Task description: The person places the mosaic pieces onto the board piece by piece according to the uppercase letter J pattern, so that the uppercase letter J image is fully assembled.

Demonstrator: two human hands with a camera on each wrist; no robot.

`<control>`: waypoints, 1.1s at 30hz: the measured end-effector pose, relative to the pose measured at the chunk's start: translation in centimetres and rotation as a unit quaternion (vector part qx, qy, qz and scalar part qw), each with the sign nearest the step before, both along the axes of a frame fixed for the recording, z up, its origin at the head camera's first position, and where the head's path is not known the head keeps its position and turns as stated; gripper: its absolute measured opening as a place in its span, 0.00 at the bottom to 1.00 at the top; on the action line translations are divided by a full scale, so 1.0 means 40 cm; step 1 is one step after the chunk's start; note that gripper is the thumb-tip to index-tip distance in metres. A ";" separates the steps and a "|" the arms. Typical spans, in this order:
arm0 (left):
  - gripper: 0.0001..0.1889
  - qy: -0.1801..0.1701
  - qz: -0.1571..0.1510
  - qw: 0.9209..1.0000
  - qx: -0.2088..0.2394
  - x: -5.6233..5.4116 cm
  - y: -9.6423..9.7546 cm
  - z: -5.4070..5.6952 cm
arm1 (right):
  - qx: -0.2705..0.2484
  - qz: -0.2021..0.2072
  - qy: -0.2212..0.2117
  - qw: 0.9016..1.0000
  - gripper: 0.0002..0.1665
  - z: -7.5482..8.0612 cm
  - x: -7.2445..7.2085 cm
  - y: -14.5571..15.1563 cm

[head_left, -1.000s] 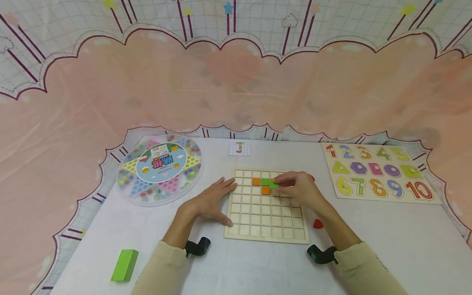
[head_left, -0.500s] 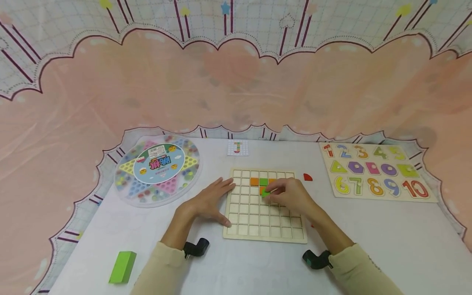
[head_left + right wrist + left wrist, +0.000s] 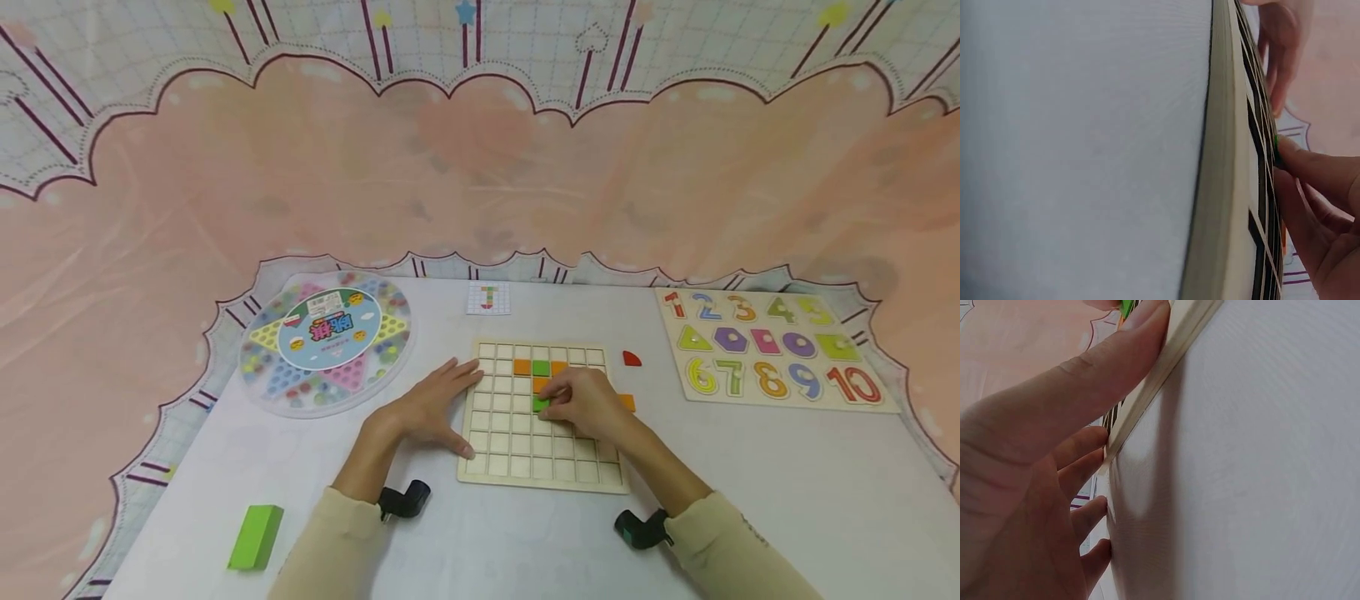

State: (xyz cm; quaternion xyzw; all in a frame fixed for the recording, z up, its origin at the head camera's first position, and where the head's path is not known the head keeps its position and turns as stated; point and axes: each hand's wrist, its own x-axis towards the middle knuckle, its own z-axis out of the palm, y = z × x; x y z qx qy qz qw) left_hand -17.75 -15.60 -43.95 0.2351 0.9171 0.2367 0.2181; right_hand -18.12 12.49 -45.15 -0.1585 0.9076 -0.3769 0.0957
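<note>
A wooden grid board (image 3: 498, 446) lies flat on the table. Across one upper row sit an orange tile (image 3: 522, 367), a green tile (image 3: 541, 367) and another orange tile (image 3: 558, 367), with a further orange tile (image 3: 539, 384) below the green one. My right hand (image 3: 588, 404) pinches a green square tile (image 3: 539, 403) at the cell under that column; whether it is seated is hidden by the fingers. My left hand (image 3: 427, 408) rests spread along the board's left edge, its thumb (image 3: 1116, 359) against the rim in the left wrist view.
A pattern card (image 3: 488, 298) lies behind the board. Right of it are a red quarter-round piece (image 3: 632, 358), an orange piece (image 3: 627, 403) partly behind my right hand, and a number puzzle (image 3: 780, 354). On the left are a round game box (image 3: 326, 343) and a green block (image 3: 256, 537).
My right hand has carried the green tile from the upper right cells leftward and down, below the column's orange tile. The left hand stays where it was on the board's edge.
</note>
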 end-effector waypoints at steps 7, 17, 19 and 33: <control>0.62 0.001 -0.002 1.000 -0.005 -0.011 0.015 0.004 | 0.036 -0.010 0.015 0.999 0.12 0.006 -0.003 -0.004; 0.62 0.006 -0.005 1.000 -0.009 -0.016 0.014 0.007 | 0.021 -0.015 0.025 0.999 0.13 0.003 -0.006 -0.002; 0.62 0.005 -0.002 1.000 -0.009 -0.016 0.012 0.006 | 0.020 -0.015 0.022 0.999 0.13 0.002 -0.008 -0.002; 0.61 -0.007 0.015 1.000 0.008 0.000 0.009 -0.006 | 0.005 0.031 -0.008 0.999 0.12 0.003 -0.010 0.011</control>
